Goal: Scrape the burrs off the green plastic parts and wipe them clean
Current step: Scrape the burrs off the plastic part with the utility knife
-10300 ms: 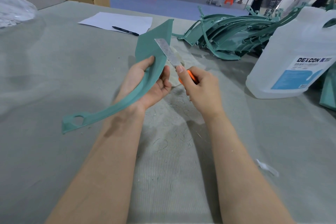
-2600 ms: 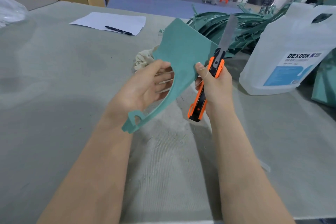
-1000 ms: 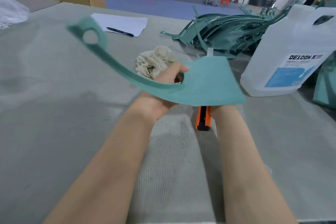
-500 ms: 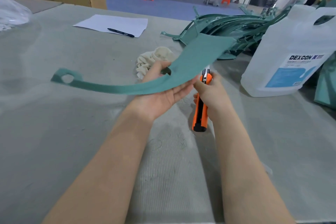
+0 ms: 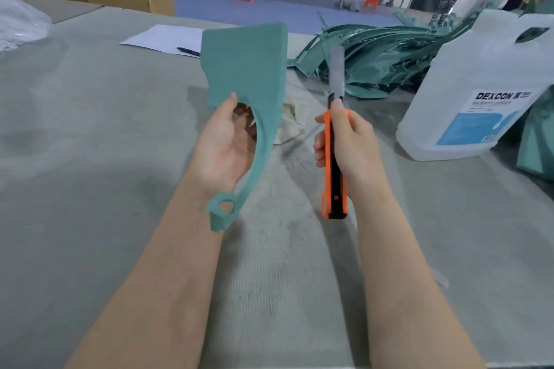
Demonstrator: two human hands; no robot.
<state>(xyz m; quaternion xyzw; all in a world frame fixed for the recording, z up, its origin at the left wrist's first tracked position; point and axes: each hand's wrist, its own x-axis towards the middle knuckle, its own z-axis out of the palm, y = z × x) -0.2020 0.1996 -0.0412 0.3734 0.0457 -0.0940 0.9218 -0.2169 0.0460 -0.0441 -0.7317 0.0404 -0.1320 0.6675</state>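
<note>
Fingers of the left hand [image 5: 223,144] curl around one green plastic part [image 5: 248,75], held above the table [image 5: 90,144] with its long axis upright: the wide flat end points up and away, the narrow end with a hole points down. The right hand [image 5: 349,144] grips one orange utility knife [image 5: 335,165] just beside it, blade pointing up, apart from the part. One pile of green parts [image 5: 380,54], too tangled to count, lies behind, beside one white jug [image 5: 491,78].

I am extending both bare forearms forward over the bench, hands raised side by side but apart. My left hand [image 5: 223,147] is turning palm-up, thumb and fingers pinching the green plastic part [image 5: 248,75]. My right hand [image 5: 349,145] is curling around the utility knife [image 5: 334,165], thumb lying along its spine, blade pointing away.
</note>
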